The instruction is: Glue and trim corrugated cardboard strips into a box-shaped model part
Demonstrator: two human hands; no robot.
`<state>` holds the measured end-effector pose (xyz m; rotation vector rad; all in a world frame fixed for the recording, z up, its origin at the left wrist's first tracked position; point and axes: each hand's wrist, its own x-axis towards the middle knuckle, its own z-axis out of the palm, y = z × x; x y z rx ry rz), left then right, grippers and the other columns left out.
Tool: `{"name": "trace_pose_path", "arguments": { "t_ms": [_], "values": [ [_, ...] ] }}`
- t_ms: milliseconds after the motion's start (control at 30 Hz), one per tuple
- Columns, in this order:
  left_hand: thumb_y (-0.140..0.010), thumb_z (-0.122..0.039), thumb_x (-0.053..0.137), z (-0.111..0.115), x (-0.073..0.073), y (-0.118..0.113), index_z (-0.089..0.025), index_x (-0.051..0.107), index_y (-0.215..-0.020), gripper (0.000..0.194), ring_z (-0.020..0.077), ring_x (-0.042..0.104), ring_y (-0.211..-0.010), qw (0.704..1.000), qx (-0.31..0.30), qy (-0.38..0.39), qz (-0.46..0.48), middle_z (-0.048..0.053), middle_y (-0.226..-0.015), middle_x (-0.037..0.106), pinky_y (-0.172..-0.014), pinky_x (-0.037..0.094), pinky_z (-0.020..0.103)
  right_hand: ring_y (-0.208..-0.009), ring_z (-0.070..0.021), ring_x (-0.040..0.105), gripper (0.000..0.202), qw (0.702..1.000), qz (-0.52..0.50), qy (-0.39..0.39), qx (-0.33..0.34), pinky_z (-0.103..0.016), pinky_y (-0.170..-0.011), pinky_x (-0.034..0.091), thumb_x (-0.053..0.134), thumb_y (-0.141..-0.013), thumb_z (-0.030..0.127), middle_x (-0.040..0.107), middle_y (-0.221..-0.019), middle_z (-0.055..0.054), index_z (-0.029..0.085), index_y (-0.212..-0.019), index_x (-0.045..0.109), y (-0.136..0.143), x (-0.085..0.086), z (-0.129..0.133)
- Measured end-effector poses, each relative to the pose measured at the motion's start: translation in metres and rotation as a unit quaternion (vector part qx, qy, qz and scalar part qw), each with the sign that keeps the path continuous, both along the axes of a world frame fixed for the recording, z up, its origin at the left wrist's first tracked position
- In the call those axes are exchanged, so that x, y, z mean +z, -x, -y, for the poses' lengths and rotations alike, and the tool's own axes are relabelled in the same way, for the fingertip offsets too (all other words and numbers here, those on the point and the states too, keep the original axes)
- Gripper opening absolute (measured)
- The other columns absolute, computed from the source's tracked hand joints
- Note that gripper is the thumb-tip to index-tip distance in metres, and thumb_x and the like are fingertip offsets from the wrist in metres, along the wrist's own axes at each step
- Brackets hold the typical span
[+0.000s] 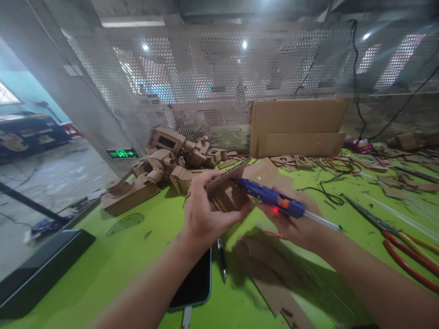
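My left hand [202,210] grips a folded cardboard piece [229,194] between thumb and fingers, held up above the green table [164,228]. In my right hand [295,224] is a blue hot glue gun [264,193] with an orange patch, a lit red light and a clear glue stick [322,220] poking out of its back. The glue gun's nozzle points left into the cardboard piece; whether it touches is hidden. Beneath my hands lie a pen [222,260], a phone [194,283] with a white cable, and flat cardboard strips [270,274].
Built cardboard parts [161,155] are heaped at the back left. A large cardboard sheet [298,119] leans on the perforated metal screen [212,68]. Red-handled scissors [394,233], coiled wires [339,164] and scraps lie right. A dark box [44,269] stands at the left edge.
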<state>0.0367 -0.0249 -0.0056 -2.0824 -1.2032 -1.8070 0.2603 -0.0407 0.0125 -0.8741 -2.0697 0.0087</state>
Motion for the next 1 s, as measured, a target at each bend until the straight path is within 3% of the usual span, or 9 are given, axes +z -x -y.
{"name": "trace_pose_path", "arguments": {
  "t_ms": [233,333,400,500,600,733,833,933,1000],
  "values": [
    [-0.062,-0.043,0.099,-0.006,-0.006,0.005,-0.024,0.051,-0.134,0.089,0.027,0.07,-0.108,1.0,-0.006,-0.009,0.017,0.008,-0.123,0.062,-0.095,0.062,0.042,-0.066,-0.0203,0.065,0.018,0.999,0.006,-0.004,-0.033,-0.031,-0.063,0.047,0.059,-0.104,0.032,0.07,-0.075,-0.003,0.024,-0.089,0.065,-0.012,0.0,-0.01],
    [-0.058,-0.044,0.101,-0.006,-0.004,0.004,-0.024,0.052,-0.132,0.091,0.0282,0.07,-0.108,0.999,-0.017,-0.003,0.04,0.009,-0.122,0.062,-0.097,0.062,0.045,-0.068,-0.0224,0.067,0.026,0.998,0.004,-0.013,-0.064,-0.033,-0.064,0.048,0.058,-0.104,0.038,0.073,-0.078,-0.004,0.025,-0.083,0.065,-0.015,0.001,-0.014],
    [-0.057,-0.043,0.102,-0.007,0.001,0.003,-0.023,0.053,-0.131,0.091,0.0285,0.071,-0.107,0.994,-0.045,0.045,0.093,0.009,-0.121,0.065,-0.095,0.063,0.045,-0.06,-0.0217,0.064,0.035,0.994,-0.018,-0.013,-0.103,-0.033,-0.059,0.045,0.056,-0.105,0.044,0.068,-0.066,-0.003,0.026,-0.075,0.062,-0.016,0.001,-0.017],
    [-0.065,-0.041,0.099,-0.01,0.011,0.006,-0.021,0.055,-0.125,0.077,0.0288,0.073,-0.11,0.957,-0.125,0.144,0.219,0.01,-0.119,0.07,-0.096,0.063,0.043,-0.055,-0.0223,0.061,0.04,0.986,-0.07,-0.012,-0.153,-0.034,-0.056,0.043,0.053,-0.105,0.049,0.062,-0.058,-0.002,0.027,-0.074,0.061,-0.019,0.0,-0.021],
    [-0.073,-0.041,0.094,-0.021,0.016,0.013,-0.018,0.063,-0.119,0.06,0.0296,0.075,-0.111,0.916,-0.148,0.207,0.309,0.013,-0.12,0.076,-0.1,0.062,0.045,-0.064,-0.024,0.065,0.032,0.978,-0.091,-0.006,-0.186,-0.034,-0.061,0.046,0.054,-0.105,0.051,0.07,-0.073,-0.005,0.024,-0.093,0.068,-0.021,0.0,-0.025],
    [-0.074,-0.041,0.094,-0.038,0.011,0.021,-0.015,0.066,-0.119,0.059,0.032,0.077,-0.107,0.861,-0.187,0.24,0.408,0.016,-0.118,0.078,-0.098,0.063,0.049,-0.078,-0.026,0.07,0.028,0.968,-0.083,-0.01,-0.236,-0.034,-0.07,0.048,0.059,-0.102,0.048,0.076,-0.091,-0.009,0.022,-0.11,0.068,-0.021,-0.003,-0.032],
    [-0.07,-0.038,0.096,-0.048,0.008,0.024,-0.016,0.066,-0.116,0.06,0.0319,0.077,-0.107,0.827,-0.176,0.246,0.475,0.016,-0.118,0.078,-0.097,0.064,0.049,-0.091,-0.0295,0.072,0.031,0.965,-0.056,-0.006,-0.255,-0.035,-0.075,0.049,0.056,-0.103,0.045,0.077,-0.105,-0.012,0.021,-0.119,0.065,-0.024,-0.01,-0.039],
    [-0.069,-0.039,0.095,-0.049,0.011,0.026,-0.016,0.066,-0.113,0.057,0.033,0.078,-0.105,0.812,-0.17,0.248,0.501,0.015,-0.113,0.079,-0.092,0.066,0.048,-0.084,-0.03,0.07,0.03,0.961,0.002,0.035,-0.274,-0.035,-0.068,0.045,0.054,-0.103,0.043,0.076,-0.102,-0.014,0.021,-0.121,0.064,-0.029,-0.017,-0.046],
    [-0.07,-0.04,0.094,-0.047,0.014,0.025,-0.016,0.067,-0.11,0.054,0.0333,0.078,-0.102,0.801,-0.177,0.26,0.509,0.014,-0.109,0.079,-0.086,0.067,0.047,-0.073,-0.0267,0.067,0.024,0.959,0.073,0.113,-0.248,-0.032,-0.062,0.041,0.055,-0.102,0.038,0.076,-0.093,-0.012,0.02,-0.115,0.065,-0.031,-0.021,-0.048]
  ]
}}
